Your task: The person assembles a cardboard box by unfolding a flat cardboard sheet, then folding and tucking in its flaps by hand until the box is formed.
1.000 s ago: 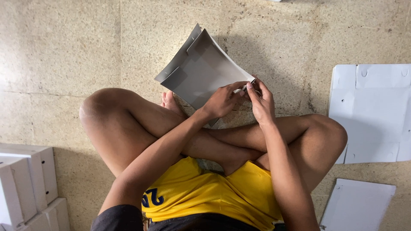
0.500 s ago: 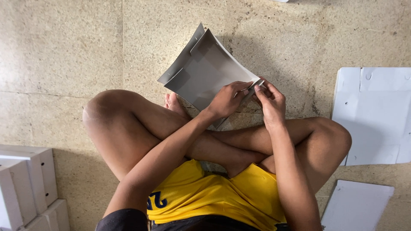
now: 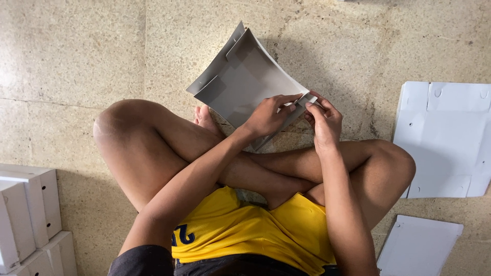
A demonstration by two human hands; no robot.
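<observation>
Overhead, both hands pinch the near corner of a smooth grey die-cut cardboard box blank (image 3: 245, 82), bowed above the speckled stone floor (image 3: 71, 56): left hand (image 3: 266, 116) flat-fingered, right hand (image 3: 323, 120) gripping the flap. Beside it, right, lie flat white blanks (image 3: 445, 138), partly cropped.

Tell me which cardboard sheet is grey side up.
The bent sheet held in both hands; the two flat sheets on the floor at right show white.

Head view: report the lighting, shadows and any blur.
Head view: soft, even light, brighter glare on the floor at far left; a soft shadow lies beside the grey cardboard sheet; left hand and right hand look sharp, no motion blur.
</observation>
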